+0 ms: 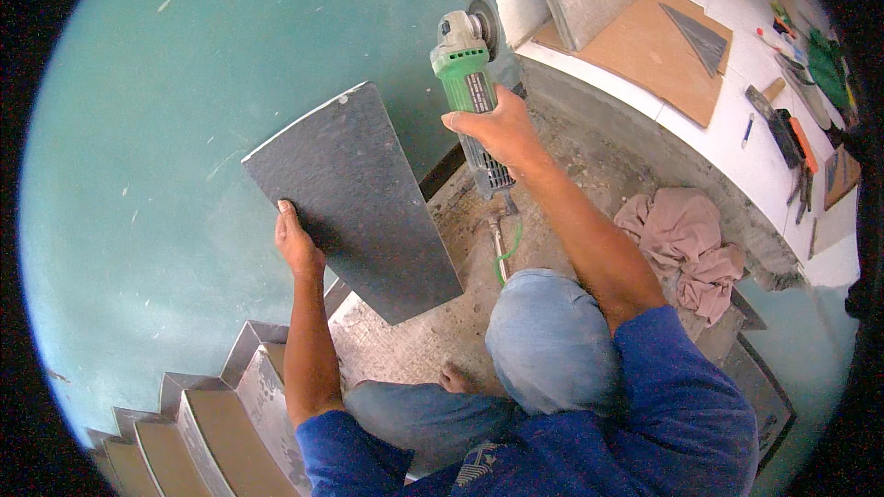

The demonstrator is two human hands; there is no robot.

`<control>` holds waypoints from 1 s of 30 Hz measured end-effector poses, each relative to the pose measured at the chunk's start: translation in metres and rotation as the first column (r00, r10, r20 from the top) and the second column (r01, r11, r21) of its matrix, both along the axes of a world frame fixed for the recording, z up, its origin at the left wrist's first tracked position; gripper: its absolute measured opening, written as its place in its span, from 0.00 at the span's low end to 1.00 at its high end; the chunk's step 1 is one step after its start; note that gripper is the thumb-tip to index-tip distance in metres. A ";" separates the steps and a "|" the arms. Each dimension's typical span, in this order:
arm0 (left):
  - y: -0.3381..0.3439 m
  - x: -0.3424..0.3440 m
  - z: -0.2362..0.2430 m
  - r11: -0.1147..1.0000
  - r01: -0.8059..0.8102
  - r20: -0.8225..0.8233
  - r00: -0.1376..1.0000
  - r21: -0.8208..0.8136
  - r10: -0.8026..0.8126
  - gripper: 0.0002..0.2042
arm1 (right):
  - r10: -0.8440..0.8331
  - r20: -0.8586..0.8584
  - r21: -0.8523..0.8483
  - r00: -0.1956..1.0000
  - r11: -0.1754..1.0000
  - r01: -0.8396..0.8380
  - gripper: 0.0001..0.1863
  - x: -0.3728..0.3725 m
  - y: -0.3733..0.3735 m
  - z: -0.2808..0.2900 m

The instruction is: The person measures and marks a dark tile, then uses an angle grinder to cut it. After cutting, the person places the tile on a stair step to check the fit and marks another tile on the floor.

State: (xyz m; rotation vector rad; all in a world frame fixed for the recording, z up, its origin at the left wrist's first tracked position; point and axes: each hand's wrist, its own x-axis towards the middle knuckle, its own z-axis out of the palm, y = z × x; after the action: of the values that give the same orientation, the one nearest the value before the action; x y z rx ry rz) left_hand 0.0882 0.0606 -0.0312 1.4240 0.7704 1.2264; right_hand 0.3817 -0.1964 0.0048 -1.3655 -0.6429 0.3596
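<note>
My left hand (296, 239) grips the left edge of a dark grey rectangular tile (368, 202), held tilted with its pale edge along the top. My right hand (493, 129) is wrapped round the body of a green and grey angle grinder (460, 74), raised to the right of the tile, apart from it. The grinder's disc (483, 26) points up toward the wall. A green cable (514, 248) hangs below the grinder.
Stair steps (212, 423) are at lower left beside a teal wall (147, 175). A white ledge (760, 166) on the right holds cardboard (612, 55), tile pieces (691, 37) and assorted tools (792, 133). A pink cloth (681, 239) lies below it on the rough floor (387, 350).
</note>
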 end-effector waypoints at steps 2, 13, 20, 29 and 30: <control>-0.005 0.003 0.001 0.998 0.037 0.054 0.998 0.053 -0.040 0.21 | -0.002 0.072 -0.023 0.997 1.000 0.004 0.30 0.004 -0.002 0.001; -0.010 0.009 0.007 0.999 0.032 0.029 0.999 -0.015 -0.032 0.22 | 0.152 0.624 -0.307 0.767 0.950 0.062 0.33 0.016 -0.012 0.067; -0.007 0.014 0.008 1.000 0.018 0.056 0.998 -0.002 -0.018 0.22 | 0.418 0.765 -0.537 0.490 0.834 0.128 0.31 0.006 -0.024 0.108; 0.004 0.012 0.001 0.998 0.032 0.092 0.995 -0.053 -0.027 0.22 | 0.521 0.783 -0.583 0.341 0.806 0.107 0.25 -0.001 -0.020 0.117; 0.005 0.011 0.000 0.998 0.046 0.074 0.996 -0.044 -0.043 0.22 | 0.525 0.784 -0.585 0.332 0.804 0.108 0.25 -0.001 -0.018 0.117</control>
State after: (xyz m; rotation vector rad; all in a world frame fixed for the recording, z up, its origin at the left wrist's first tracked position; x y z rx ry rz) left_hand 0.0995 0.0654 -0.0308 1.3448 0.7089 1.2124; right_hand 0.3804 -0.2141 0.1216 -2.0390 -1.8608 -0.1205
